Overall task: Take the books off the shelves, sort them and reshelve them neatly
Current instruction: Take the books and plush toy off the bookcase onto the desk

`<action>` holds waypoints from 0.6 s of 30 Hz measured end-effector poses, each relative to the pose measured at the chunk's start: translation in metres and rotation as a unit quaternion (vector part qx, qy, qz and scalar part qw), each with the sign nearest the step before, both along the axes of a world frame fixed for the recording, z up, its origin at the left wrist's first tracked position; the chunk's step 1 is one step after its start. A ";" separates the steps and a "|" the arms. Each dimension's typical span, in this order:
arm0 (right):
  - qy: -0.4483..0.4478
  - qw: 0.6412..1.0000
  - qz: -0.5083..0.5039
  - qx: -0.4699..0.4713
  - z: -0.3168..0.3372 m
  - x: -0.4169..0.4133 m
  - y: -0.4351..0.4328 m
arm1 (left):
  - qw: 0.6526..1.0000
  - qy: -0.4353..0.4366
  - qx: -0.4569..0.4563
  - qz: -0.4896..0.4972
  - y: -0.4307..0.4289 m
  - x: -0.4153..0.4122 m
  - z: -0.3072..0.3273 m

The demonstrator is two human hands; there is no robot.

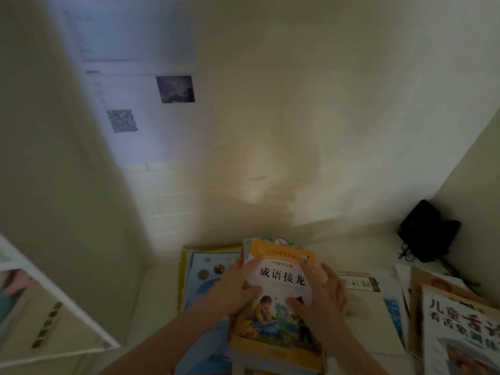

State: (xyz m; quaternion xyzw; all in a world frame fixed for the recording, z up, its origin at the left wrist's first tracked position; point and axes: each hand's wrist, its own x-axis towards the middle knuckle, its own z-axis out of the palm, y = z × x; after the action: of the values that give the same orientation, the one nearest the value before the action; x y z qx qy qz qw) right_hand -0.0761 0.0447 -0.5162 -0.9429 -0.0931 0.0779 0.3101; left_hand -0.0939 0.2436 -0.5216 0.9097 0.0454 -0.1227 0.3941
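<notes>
Fingers (251, 262) of the left hand (235, 288) are curled round the orange book (278, 309), those of the right hand (322, 296) spread flat against it, atop one stack (281, 359) laid on the white table (162, 307) in a white-walled corner, one black bag (427, 234) nearby

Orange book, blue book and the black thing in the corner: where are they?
orange book (281, 277): head view, on its cover title.
blue book (201, 293): head view, on the bare left part of its cover.
black thing (424, 234): head view, on its middle.
</notes>
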 end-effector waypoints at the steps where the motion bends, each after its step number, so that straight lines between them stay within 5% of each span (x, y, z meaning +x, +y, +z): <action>1: -0.010 1.000 0.007 0.001 -0.001 -0.001 0.003 | 1.000 0.005 -0.014 0.006 0.003 -0.004 0.001; 6: -0.101 0.988 0.114 -0.006 0.013 -0.015 0.045 | 0.990 -0.047 -0.119 0.062 0.032 -0.039 0.013; 18: -0.014 0.939 0.286 0.188 0.025 -0.061 0.175 | 0.947 -0.131 -0.199 0.215 0.130 -0.149 0.038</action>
State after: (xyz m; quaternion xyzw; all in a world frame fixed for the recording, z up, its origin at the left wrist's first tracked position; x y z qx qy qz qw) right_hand -0.1373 0.2200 -0.4914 -0.8020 -0.3765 0.1311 0.4447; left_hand -0.2433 0.3735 -0.4833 0.7896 0.1628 0.0788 0.5864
